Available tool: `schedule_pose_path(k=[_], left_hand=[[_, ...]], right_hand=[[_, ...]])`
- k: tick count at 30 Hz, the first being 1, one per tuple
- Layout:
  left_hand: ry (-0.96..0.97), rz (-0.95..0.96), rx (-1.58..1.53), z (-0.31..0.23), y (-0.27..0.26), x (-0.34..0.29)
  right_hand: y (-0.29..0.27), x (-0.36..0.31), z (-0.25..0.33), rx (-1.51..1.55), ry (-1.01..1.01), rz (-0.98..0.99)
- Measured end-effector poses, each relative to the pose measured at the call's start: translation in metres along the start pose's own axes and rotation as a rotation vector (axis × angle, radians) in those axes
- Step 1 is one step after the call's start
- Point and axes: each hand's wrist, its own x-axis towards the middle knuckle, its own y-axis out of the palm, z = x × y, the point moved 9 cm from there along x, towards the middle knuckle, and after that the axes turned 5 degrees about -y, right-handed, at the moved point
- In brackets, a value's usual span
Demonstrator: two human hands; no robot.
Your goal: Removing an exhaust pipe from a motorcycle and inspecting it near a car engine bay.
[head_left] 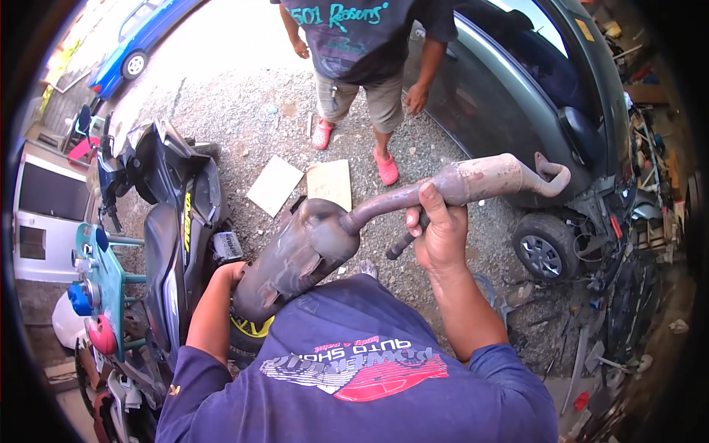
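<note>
Metal exhaust [306, 251], right hand [443, 232] gripping, left hand [233, 274] touching

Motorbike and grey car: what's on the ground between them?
In the head view, gravel, two flat pale sheets and someone's pink clogs show there.

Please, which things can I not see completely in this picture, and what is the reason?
All in the head view:
- Left hand: fingers hidden by the exhaust.
- Dark rod: its upper end is hidden by the right hand.
- Yellow-rimmed wheel: partly hidden by the exhaust.
- Co-worker: head cut off by the top edge.
</note>
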Motion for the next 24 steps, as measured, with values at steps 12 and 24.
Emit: schedule_pose_path(k=[12,24], left_hand=[[-0.162,0.155,-0.022,0.026,-0.009,0.018],[-0.247,0.595,0.554,0.06,-0.014,0.073]], right_hand=[[-0.025,0.006,-0.006,-0.028,0.039,-0.099],[-0.034,-0.013,0.02,-0.036,0.041,-0.157]])
